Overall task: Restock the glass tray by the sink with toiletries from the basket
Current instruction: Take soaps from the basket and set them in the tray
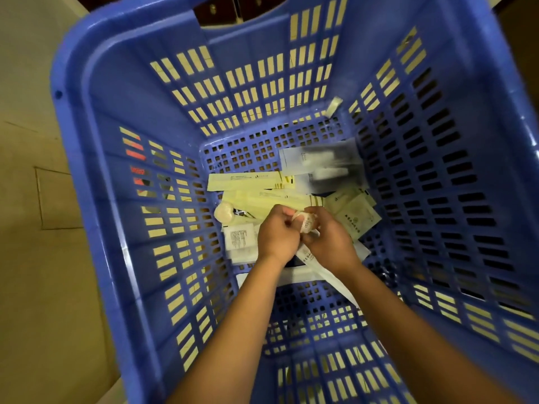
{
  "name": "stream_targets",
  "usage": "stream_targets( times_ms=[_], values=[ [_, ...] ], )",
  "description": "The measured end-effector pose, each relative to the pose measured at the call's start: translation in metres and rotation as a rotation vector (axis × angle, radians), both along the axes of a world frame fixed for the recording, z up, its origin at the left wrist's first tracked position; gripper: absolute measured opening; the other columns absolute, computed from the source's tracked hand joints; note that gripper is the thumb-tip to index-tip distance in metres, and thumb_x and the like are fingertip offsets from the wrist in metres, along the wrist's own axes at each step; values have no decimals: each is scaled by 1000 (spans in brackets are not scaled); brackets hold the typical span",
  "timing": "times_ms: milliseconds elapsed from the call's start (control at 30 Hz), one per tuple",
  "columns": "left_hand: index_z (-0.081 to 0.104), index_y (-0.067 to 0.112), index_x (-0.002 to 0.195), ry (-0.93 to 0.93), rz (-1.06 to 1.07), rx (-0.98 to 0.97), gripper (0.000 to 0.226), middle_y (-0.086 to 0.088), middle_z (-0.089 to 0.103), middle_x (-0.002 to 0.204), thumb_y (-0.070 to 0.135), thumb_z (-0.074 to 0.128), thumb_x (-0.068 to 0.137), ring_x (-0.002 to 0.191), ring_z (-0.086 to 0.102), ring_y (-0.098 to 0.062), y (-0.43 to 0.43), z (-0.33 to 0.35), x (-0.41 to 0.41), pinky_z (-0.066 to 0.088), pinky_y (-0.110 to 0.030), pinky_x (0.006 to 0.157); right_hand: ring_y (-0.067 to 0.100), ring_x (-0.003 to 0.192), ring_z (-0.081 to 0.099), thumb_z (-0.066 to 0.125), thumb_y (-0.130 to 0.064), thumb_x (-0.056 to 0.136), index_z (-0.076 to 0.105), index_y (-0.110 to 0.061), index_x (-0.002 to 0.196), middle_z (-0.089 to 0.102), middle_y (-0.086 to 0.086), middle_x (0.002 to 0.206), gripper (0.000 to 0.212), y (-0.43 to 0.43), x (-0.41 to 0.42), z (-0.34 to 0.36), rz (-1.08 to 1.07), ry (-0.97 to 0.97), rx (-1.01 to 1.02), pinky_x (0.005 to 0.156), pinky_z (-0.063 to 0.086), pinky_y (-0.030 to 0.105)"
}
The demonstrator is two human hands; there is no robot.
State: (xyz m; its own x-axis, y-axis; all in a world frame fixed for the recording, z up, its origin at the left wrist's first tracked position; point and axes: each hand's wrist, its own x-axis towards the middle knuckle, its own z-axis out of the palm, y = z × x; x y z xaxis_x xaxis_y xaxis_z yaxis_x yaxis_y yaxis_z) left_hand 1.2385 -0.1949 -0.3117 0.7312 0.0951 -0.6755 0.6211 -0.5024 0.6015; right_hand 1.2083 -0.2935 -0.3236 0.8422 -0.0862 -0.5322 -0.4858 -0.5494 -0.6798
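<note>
Blue basket [96, 199], toiletries piled on its bottom: white sachet [241, 237], long yellow packets [248, 182]. Left hand [277, 233] and right hand [331, 243] meet over the pile, fingers of both curled on one small wrapped packet [306, 223]. Green sachets [357, 214] lie at right.

The basket [96, 158] is showing solid blue, with rows of rectangular slots patterning its walls and small square holes gridding its bottom. Long packets [248, 182] are showing pale yellow with dark print lines. Square sachets [358, 217] are looking pale green with a dark emblem. The small round packet [306, 223] is showing white with reddish print. The floor [26, 199] is appearing tan.
</note>
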Motion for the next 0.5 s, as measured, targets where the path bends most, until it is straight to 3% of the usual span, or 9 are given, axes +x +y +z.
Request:
stream_targets(
  times_ms=[167,267,333,400,500],
  values=[
    [55,22,81,130,88,-218,13,-7,64,95,18,56,93,84,61,-22,11,18,-1,52,-33,74,10,87,54,73,-19,79,52,-11,120,59,-2,101,47,-6,-8,21,-11,-44,88,68,40,22],
    [59,19,85,170,125,-303,13,-7,65,92,18,51,96,83,61,-21,16,27,-2,52,-30,73,-4,66,53,73,-19,79,51,-14,108,53,-13,81,37,-8,-11,33,-20,-105,132,55,35,10],
    [61,16,94,37,96,-87,12,-10,65,102,20,50,96,92,61,-25,22,27,1,49,-33,78,-5,63,52,73,-16,79,47,-19,103,51,-15,78,35,-9,-11,39,-46,-121,138,53,36,9],
    [56,11,115,-119,-16,313,22,-11,57,120,19,49,95,105,56,-27,33,23,7,44,-32,79,2,73,54,73,-16,79,46,-19,103,55,-11,84,36,-11,-11,42,-81,-120,153,61,42,13],
    [37,7,133,-65,-121,637,44,-14,37,138,16,50,92,127,36,-32,48,19,22,41,-41,93,16,89,58,72,-14,80,47,-15,111,57,-9,91,39,-14,-13,43,-135,-81,177,76,51,34]
  ],
)
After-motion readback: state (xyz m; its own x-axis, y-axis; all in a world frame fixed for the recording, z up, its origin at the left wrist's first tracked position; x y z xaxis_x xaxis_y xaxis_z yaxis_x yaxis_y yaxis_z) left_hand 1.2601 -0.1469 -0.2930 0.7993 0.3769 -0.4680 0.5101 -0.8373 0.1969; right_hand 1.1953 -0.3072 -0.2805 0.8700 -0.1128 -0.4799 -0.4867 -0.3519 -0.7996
